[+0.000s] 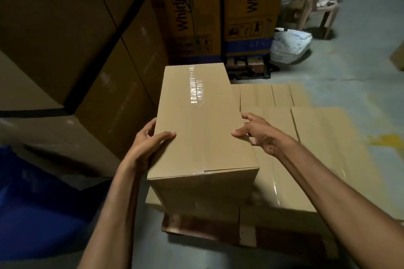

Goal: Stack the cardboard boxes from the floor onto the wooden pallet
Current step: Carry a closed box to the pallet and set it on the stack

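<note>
The pallet (196, 228) carries a full bottom layer (323, 148). Left hand (150, 144) and right hand (260, 135) clasp a box (201, 120) by its sides, thumbs on top, starting the second tier at the left. Most stacking probably remains.

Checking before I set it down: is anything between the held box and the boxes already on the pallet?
Nothing visible. The left hand and right hand grip the box by its sides; the lower boxes beside it show bare tops. The spot beneath it is hidden.
</note>
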### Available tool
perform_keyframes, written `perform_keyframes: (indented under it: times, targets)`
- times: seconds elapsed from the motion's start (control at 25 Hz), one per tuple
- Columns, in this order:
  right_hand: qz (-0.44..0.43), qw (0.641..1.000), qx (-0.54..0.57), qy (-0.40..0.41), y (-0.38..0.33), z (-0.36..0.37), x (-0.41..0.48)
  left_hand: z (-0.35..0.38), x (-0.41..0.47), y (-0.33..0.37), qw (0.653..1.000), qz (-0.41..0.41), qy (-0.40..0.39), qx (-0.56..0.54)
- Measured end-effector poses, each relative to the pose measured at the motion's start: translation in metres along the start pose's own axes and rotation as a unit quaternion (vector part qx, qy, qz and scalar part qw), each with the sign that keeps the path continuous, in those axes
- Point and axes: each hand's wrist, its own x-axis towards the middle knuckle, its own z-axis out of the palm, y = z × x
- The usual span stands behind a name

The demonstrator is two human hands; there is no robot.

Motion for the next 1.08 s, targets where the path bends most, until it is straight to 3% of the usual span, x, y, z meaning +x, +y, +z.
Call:
perform_keyframes:
  times: [0.36,0.6,0.8,1.08]
  targets:
    - [0.073,0.996,0.045,0.019,0.074,0.089,0.083,-0.073,0.098,-0.063,0.996,-0.066,-0.053,0.010]
    - [0.111,0.989,-0.059,0.081,0.119,0.080,0.119,-0.052,0.152,-0.125,0.987,-0.113,-0.110,0.039]
    - [0.109,0.973,-0.158,0.128,0.149,0.055,0.159,-0.015,0.194,-0.175,0.982,-0.098,-0.157,0.022]
    - [0.120,0.946,-0.245,0.176,0.179,0.042,0.181,0.012,0.215,-0.222,0.982,-0.098,-0.158,0.013]
